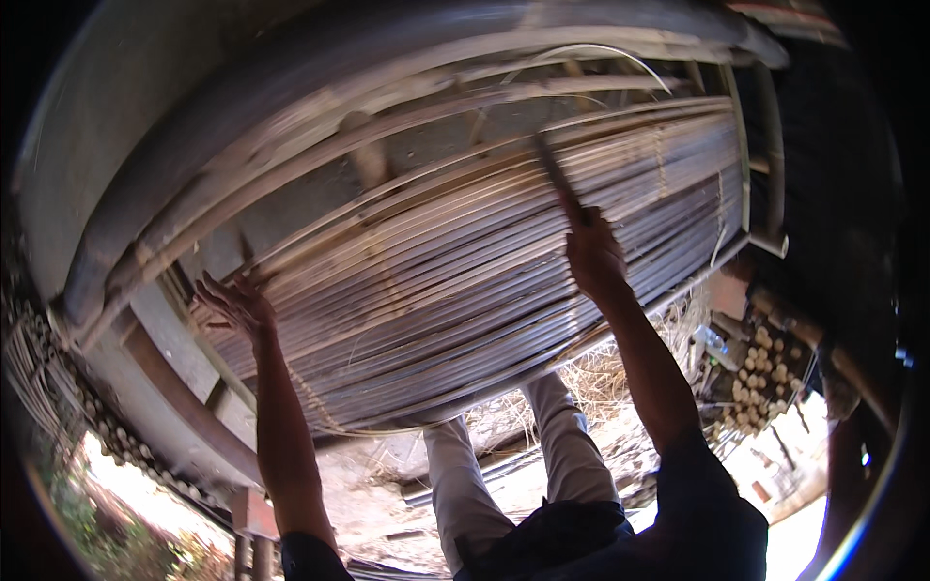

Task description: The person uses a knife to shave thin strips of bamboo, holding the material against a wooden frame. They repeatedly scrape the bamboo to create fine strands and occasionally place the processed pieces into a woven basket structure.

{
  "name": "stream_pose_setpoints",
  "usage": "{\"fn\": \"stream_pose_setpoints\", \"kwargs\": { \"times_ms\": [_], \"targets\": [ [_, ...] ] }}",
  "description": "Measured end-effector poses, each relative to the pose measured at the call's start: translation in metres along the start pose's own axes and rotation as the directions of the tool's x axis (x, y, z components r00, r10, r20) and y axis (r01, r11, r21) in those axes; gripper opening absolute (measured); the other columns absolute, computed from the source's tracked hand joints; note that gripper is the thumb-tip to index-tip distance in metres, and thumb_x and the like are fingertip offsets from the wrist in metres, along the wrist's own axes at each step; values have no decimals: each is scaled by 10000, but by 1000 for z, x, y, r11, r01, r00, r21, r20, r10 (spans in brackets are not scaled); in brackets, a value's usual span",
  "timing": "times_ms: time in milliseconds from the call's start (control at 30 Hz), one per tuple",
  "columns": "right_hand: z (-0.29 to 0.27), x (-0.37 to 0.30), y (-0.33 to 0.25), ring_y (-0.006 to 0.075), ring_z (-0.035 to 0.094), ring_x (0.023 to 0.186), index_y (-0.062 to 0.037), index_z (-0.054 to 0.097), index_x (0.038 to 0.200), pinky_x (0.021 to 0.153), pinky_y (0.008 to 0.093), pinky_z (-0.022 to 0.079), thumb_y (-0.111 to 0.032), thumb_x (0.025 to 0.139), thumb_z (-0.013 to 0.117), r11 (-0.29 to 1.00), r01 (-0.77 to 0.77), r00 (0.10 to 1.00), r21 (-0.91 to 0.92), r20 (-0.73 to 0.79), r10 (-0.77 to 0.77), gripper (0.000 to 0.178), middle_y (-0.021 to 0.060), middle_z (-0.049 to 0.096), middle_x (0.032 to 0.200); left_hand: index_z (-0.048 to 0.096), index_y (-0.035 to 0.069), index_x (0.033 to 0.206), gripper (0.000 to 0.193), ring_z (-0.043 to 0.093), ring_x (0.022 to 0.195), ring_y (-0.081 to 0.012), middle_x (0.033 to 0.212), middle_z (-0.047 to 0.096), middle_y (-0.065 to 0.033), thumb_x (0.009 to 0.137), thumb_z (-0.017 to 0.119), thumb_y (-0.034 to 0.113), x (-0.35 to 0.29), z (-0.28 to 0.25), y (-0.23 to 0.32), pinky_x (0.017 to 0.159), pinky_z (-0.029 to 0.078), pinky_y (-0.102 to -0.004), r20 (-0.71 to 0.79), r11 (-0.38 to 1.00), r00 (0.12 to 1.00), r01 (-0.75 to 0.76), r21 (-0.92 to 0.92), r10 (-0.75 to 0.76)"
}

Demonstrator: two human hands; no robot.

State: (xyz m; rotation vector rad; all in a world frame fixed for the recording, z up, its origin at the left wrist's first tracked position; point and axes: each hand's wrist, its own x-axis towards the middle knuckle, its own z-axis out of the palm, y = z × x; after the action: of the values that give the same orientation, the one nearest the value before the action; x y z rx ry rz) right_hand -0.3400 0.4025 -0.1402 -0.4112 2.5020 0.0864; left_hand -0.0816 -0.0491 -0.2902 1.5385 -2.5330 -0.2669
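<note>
A wide panel of long, narrow slats (455,247), which look like split bamboo, lies in front of me, bound crosswise with pale ties. Near the panel's left end is my left hand (232,308), its fingers spread; whether it touches the slats I cannot tell. A small dark pointed shape (244,244) shows just beyond those fingers, too blurred to name. My right hand (595,254) is closed round the handle of a long dark-bladed knife (554,172). Its blade points away from me, over the panel's far edge.
Thick poles (291,107) run along the far side. A thin pale strip (620,53) curves above them. Cut pole ends (765,373) are stacked at right, and more poles (107,436) lie at left. Loose straw-like shavings (601,378) cover the ground near my legs.
</note>
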Motion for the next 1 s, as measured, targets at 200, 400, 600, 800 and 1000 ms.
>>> {"fn": "stream_pose_setpoints", "kwargs": {
  "times_ms": [200,400,600,800,1000],
  "targets": [
    [-5,-20,52,247,608,872,-144,311,1541,802,385,515,-86,895,564,741,218,975,636,-109,-193,696,153,598,946,353,158,1496,676,185,1502,-302,1591,273,-112,993,360,608,-89,25,238,1146,49,-706,120,806,838,-459,-373,532],
    [-52,-24,216,102,527,630,-196,341,1527,650,298,509,-182,920,630,624,-209,965,753,57,255,672,14,562,736,351,80,1423,674,511,1139,-261,1214,482,-155,1005,298,606,-138,98,379,1008,448,-439,192,206,855,102,-973,482],
    [-154,105,410,426,617,1104,-141,272,1530,950,473,514,-147,730,778,968,-222,893,115,-375,249,947,280,596,1216,522,93,1240,449,537,996,-266,1144,558,-65,983,541,460,-148,81,394,922,408,-445,-100,882,887,-459,-109,450],
    [-236,244,421,387,653,1093,-215,514,1411,852,486,565,-209,986,469,793,-510,860,-332,-172,481,428,231,636,1217,697,47,986,639,544,997,-279,1180,555,-93,982,406,616,-138,69,405,903,377,-470,-128,887,890,-451,-99,438],
    [-208,301,420,325,679,1067,-358,249,1546,827,511,568,-52,804,655,752,-507,843,-422,-59,535,900,142,680,1200,695,90,794,562,569,966,-248,1152,571,-70,1015,384,503,-138,57,418,865,391,-482,-133,865,862,-499,-51,489]
  ]
}}
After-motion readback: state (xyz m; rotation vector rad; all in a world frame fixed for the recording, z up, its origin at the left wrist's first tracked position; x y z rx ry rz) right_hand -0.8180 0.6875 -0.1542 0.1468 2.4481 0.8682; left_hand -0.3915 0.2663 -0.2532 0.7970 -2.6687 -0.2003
